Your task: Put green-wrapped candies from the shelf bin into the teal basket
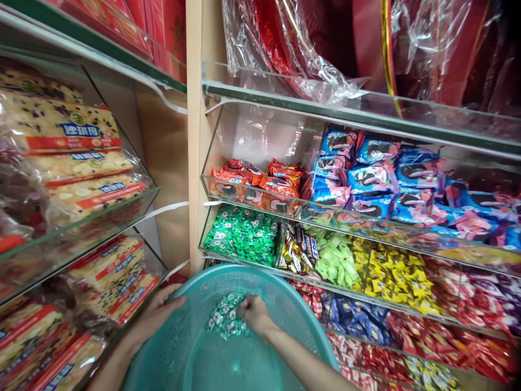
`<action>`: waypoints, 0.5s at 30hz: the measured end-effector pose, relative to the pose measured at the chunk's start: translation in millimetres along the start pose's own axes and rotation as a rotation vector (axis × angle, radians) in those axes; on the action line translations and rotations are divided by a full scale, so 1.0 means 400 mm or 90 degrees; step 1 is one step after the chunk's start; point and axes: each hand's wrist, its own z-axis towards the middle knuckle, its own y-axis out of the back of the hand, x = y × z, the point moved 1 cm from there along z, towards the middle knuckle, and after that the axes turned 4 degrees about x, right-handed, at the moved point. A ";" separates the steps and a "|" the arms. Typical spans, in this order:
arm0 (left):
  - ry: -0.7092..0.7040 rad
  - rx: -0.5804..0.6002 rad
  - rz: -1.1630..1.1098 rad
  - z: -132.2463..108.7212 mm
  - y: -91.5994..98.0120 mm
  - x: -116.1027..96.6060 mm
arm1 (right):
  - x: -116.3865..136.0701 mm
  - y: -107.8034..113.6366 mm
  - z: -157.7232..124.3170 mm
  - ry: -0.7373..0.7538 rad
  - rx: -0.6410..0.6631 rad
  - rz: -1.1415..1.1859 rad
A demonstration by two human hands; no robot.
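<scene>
A large teal plastic basket (301,309) fills the lower middle of the view. My left hand (160,309) holds its left rim, fingers over the edge. Inside, a small heap of green-and-white wrapped candies (228,315) lies against the far side. My right hand (256,314) is in the basket at the right of this heap, its fingers curled together; what they hold, if anything, is hidden. Just beyond the basket, a clear bin is filled with green wrapped candies (242,234).
Bins of yellow candies (399,274), light green candies (336,258) and blue packets (372,179) extend to the right. Red-orange packets (254,179) sit above the green candies. Glass shelves (81,228) with wrapped pastries stand close at the left.
</scene>
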 end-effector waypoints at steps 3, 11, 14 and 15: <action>0.004 -0.028 0.003 -0.005 -0.006 -0.005 | -0.014 -0.003 0.000 -0.003 -0.029 -0.081; -0.007 -0.003 0.002 -0.024 -0.017 -0.003 | 0.013 0.024 -0.040 0.045 -0.062 -0.242; -0.015 -0.006 0.018 -0.020 -0.007 0.009 | 0.076 0.066 -0.086 0.133 -0.053 -0.280; -0.019 -0.004 0.022 -0.018 -0.003 0.015 | 0.105 0.085 -0.105 0.178 -0.047 -0.287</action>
